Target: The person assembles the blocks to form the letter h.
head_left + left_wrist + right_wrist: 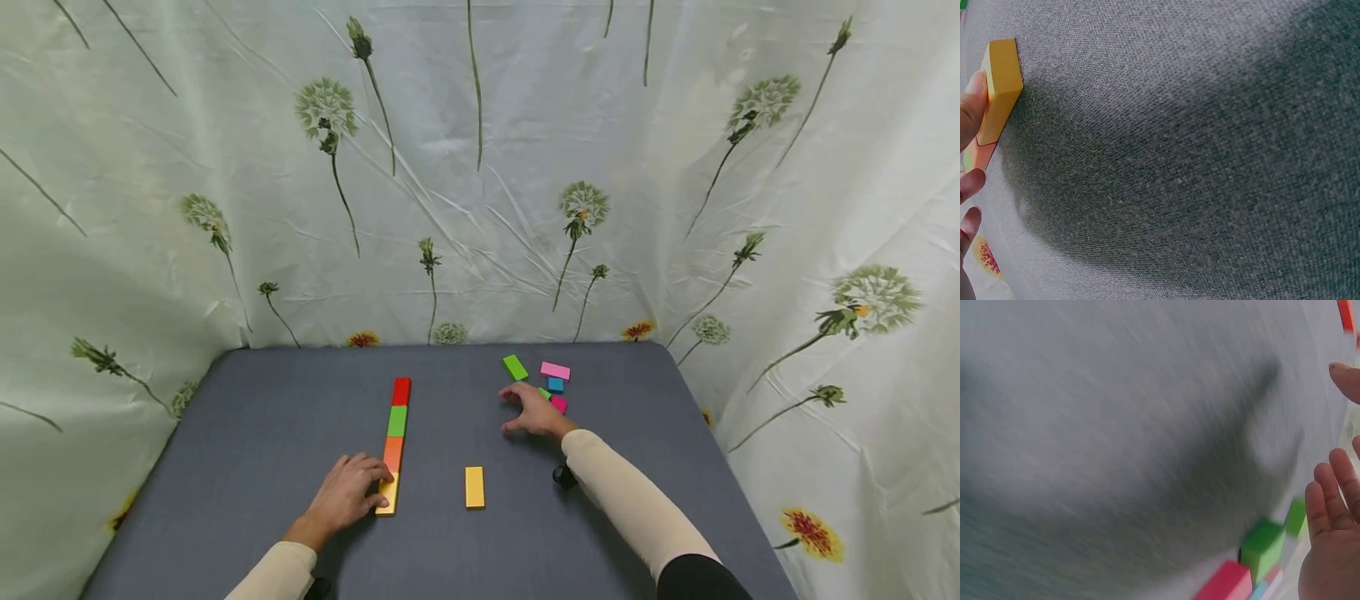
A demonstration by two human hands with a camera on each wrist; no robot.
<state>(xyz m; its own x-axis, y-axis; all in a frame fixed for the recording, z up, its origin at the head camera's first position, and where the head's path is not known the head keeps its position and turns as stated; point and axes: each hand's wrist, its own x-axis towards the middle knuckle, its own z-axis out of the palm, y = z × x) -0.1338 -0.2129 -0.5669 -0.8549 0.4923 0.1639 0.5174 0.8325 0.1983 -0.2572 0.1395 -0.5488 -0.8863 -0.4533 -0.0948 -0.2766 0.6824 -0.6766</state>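
Observation:
A straight row of blocks lies left of the middle: red (402,391), green (397,421), orange (393,453) and yellow (386,507) at the near end. My left hand (348,492) touches this yellow block with the thumb, its index finger beside the orange-yellow joint. In the left wrist view the thumb (972,106) lies against the yellow block (1007,65), with other fingers apart from it. My right hand (536,412) hovers with spread fingers, holding nothing, and partly hides a green block (544,393). Close by it is a magenta block (558,404).
Another yellow block (475,487) lies alone between the hands. Beyond the right hand are a light green block (515,367), a pink block (556,371) and a blue block (556,385). A flowered curtain (510,208) hangs behind the grey table (300,400).

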